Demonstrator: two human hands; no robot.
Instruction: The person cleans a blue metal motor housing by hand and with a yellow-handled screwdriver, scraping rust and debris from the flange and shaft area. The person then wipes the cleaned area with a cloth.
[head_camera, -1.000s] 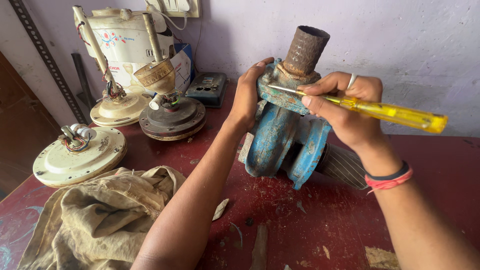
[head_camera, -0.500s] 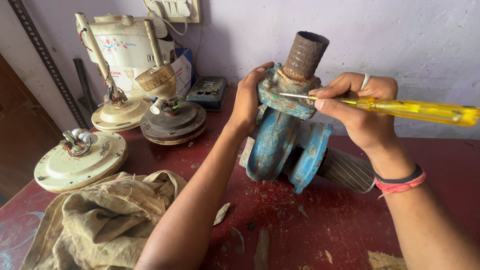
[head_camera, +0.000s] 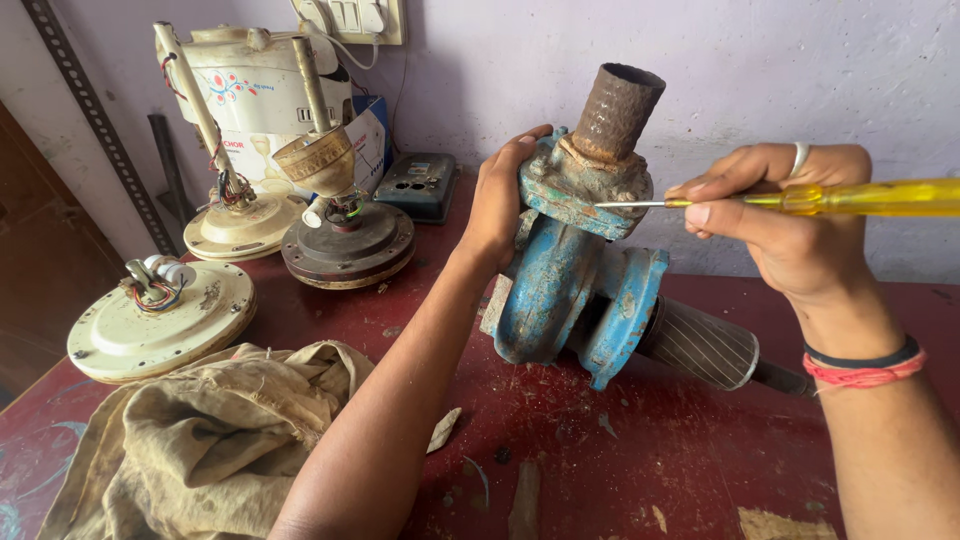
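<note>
Red, scuffed bench top (head_camera: 600, 460) ran back to a pale wall. At centre frame the left hand (head_camera: 500, 205) clasped the blue pump casing (head_camera: 570, 290) beneath its rusty pipe stub (head_camera: 615, 110). The right hand (head_camera: 790, 225) pinched a yellow-handled screwdriver (head_camera: 850, 198), tip touching the casing's flange. Bare bench lay below the pump; a crumpled cloth (head_camera: 200, 440) and fan motors (head_camera: 345, 245) crowded the left.

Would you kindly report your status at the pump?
Left hand braces blue pump. Right hand holds yellow screwdriver, tip at flange. Nothing obstructing.
</note>
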